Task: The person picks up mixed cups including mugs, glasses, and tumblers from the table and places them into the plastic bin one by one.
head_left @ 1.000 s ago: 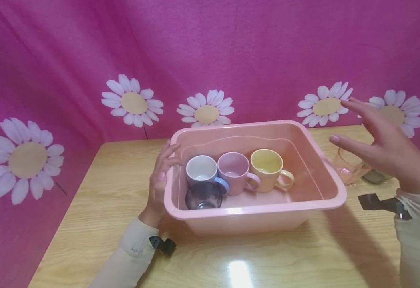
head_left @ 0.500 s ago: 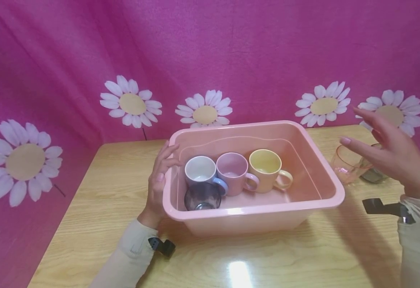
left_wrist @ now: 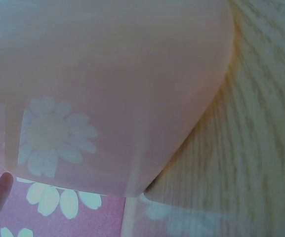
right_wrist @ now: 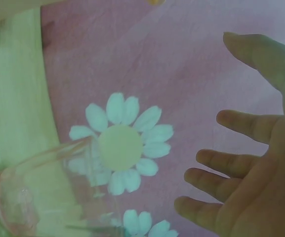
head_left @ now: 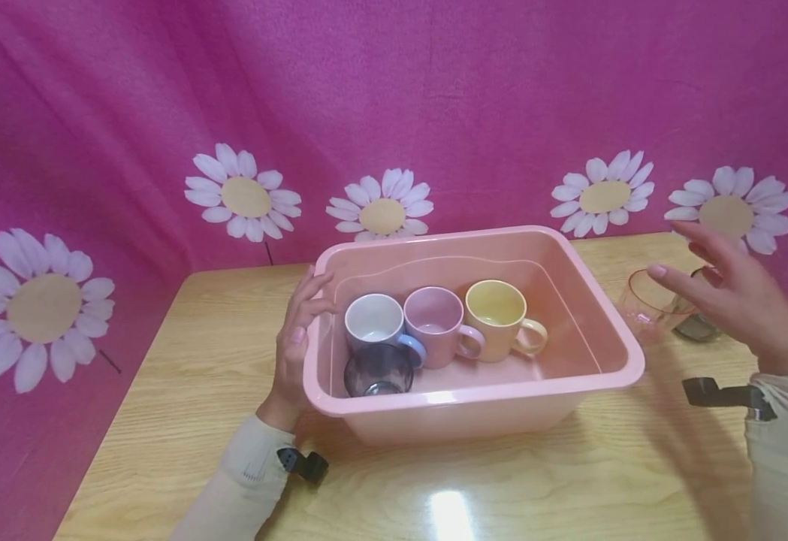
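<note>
My left hand (head_left: pixel 294 357) grips the left end of a pink plastic basin (head_left: pixel 475 402), its fingers curled over the rim. Inside stand a white mug (head_left: pixel 375 319) with a blue handle, a lilac mug (head_left: pixel 434 338) and a yellow mug (head_left: pixel 496 342), in a row. A dark see-through glass (head_left: pixel 378 372) leans before the white mug. Above the table at right, my right hand (head_left: pixel 745 308) holds nothing, its thumb and fingers spread. Close to it stand a clear glass (head_left: pixel 642 312) with an orange rim and a grey-green glass (head_left: pixel 698 328), partly hidden by the hand.
The wooden table (head_left: pixel 164 391) carries the basin and both loose glasses. A magenta curtain (head_left: pixel 475 98) with daisies hangs right behind its far edge. Black camera mounts (head_left: pixel 718 394) jut from both wrists.
My right hand has moved slightly right and down, toward the two loose glasses. The left hand keeps its hold on the basin, and the mugs stay put; the whole view shifts a little.
</note>
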Demonstrator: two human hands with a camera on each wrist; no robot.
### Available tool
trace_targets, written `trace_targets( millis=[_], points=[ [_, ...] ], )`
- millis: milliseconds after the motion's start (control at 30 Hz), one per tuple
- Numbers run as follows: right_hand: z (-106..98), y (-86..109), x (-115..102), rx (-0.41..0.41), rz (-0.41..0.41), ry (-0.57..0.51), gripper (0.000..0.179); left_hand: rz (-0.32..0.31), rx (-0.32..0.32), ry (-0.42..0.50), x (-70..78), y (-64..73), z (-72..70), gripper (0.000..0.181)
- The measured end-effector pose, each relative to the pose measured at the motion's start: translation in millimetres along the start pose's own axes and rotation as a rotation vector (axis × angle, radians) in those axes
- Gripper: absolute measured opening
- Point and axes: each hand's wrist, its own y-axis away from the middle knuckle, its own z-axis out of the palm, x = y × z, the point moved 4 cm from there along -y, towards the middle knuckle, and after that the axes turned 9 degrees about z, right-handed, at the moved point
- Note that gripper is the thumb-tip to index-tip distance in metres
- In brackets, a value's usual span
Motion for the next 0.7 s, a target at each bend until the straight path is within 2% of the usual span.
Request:
trace_targets(
  millis=[267,533,700],
  points=[
    [1,-2.8,25,-0.026,0.064,-0.003,0.072,-0.007,0.003,0.003,-0.9,0.3,-0.1,0.045],
    [3,-4.4,39,-0.055,0.101,-0.007,0.073,-0.027,0.003,0.003,0.4,1.2,-0.6,0.039],
    [3,-7.5,45,-0.047,0.110,-0.007,0.074,-0.005,0.004,0.006,0.1,-0.1,0.1,0.041]
  ],
)
